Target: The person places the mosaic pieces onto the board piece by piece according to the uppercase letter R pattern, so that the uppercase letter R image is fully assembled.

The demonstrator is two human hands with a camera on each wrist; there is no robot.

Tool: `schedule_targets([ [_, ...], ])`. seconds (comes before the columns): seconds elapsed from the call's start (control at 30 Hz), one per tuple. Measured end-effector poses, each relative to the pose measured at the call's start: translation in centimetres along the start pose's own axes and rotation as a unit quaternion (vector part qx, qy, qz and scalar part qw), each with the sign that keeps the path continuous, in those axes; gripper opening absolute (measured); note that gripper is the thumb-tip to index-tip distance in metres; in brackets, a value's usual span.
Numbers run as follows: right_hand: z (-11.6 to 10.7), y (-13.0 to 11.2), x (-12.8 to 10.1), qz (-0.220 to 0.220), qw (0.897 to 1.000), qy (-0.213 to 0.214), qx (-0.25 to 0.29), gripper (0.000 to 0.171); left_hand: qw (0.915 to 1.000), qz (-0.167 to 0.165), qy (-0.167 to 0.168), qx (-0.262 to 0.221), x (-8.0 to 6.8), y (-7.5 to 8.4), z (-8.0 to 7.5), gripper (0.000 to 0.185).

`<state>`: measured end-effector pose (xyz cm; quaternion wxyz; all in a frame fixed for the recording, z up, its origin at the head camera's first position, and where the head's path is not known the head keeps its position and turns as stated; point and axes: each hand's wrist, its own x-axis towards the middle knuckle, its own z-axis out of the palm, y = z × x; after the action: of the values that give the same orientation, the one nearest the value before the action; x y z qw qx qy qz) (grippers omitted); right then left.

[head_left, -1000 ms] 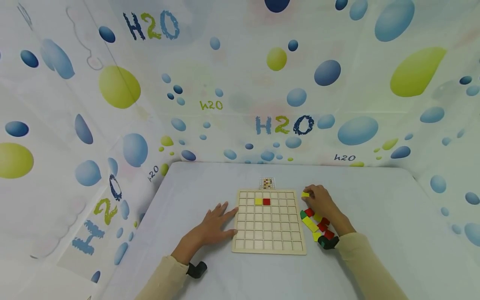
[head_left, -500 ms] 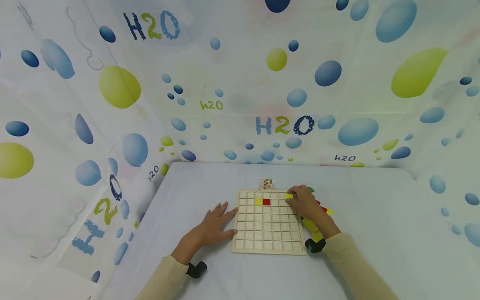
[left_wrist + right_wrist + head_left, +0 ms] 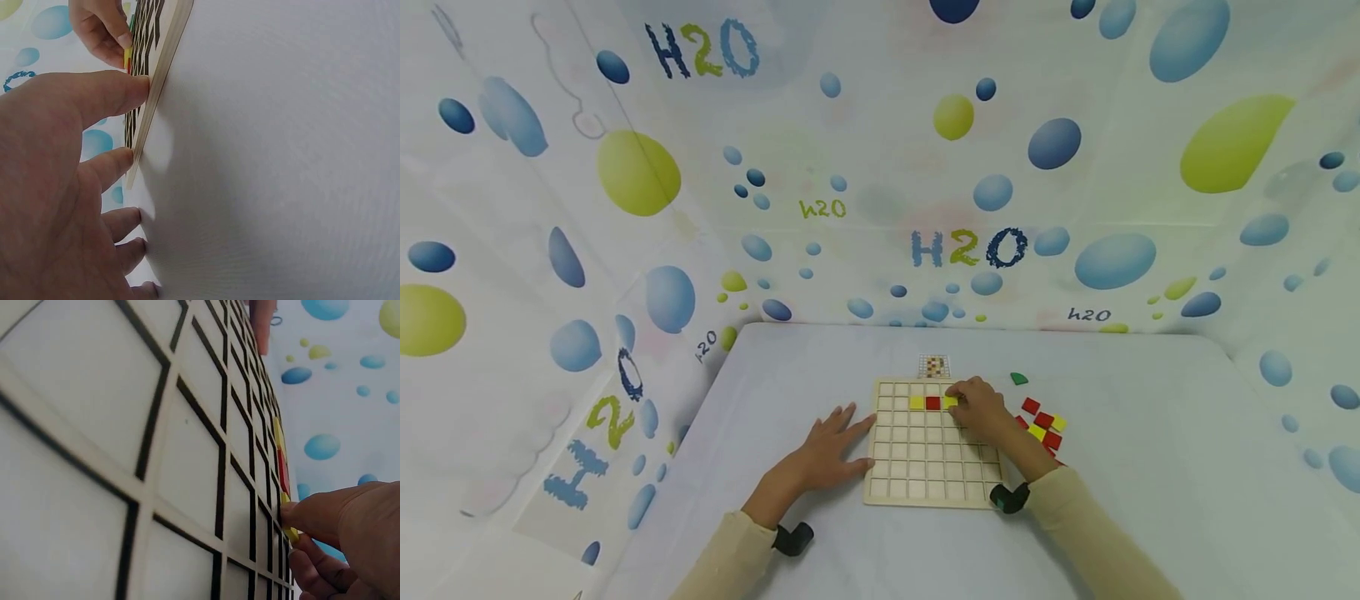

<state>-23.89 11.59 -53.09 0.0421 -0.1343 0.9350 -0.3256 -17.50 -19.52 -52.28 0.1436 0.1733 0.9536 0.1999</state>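
Observation:
A light wooden grid board (image 3: 925, 467) lies on the white table. In its second row from the far edge sit a yellow tile (image 3: 917, 403) and, beside it, a red tile (image 3: 932, 403). My right hand (image 3: 983, 410) pinches another yellow tile (image 3: 951, 402) between thumb and fingers, just right of the red one; in the right wrist view this yellow tile (image 3: 290, 532) is at the grid surface, tilted. My left hand (image 3: 829, 450) lies spread at the board's left edge. Thumb and index finger touch that edge in the left wrist view, and the fingers (image 3: 112, 169) are extended.
Right of the board lies a loose group of red tiles (image 3: 1031, 406) and yellow tiles (image 3: 1058, 423), partly hidden by the right forearm. A green quarter-round piece (image 3: 1018, 378) lies beyond them. A small printed pattern card (image 3: 934, 367) touches or nearly touches the board's far edge.
My right hand has carried the yellow tile leftward from the loose pieces, across the board's far right corner, to the spot beside the red tile. The left hand has stayed in place.

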Motion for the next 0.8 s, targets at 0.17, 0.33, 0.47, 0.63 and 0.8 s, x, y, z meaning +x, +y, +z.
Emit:
schedule_targets([
  [0.17,0.1,-0.3,0.1,0.009,1.0,-0.003,0.007,0.02,1.0,0.002,-0.001,-0.001,0.1,0.0,0.0,0.072],
  [0.33,0.1,-0.5,0.0,0.004,1.0,-0.001,0.017,0.013,1.0,0.001,-0.003,-0.002,0.0,0.0,-0.2,0.073],
  [0.47,0.1,-0.6,0.0,0.005,1.0,0.0,0.01,0.009,1.0,0.004,-0.004,0.0,0.0,-0.2,-0.2,0.073],
  [0.63,-0.6,-0.9,-0.2,0.004,1.0,-0.002,-0.004,0.006,1.0,0.002,-0.005,0.001,0.1,-0.4,0.0,0.073],
  [0.8,-2.6,0.9,0.2,0.01,1.0,-0.007,0.008,0.018,1.0,0.001,-0.008,0.001,0.0,-0.3,0.0,0.073],
])
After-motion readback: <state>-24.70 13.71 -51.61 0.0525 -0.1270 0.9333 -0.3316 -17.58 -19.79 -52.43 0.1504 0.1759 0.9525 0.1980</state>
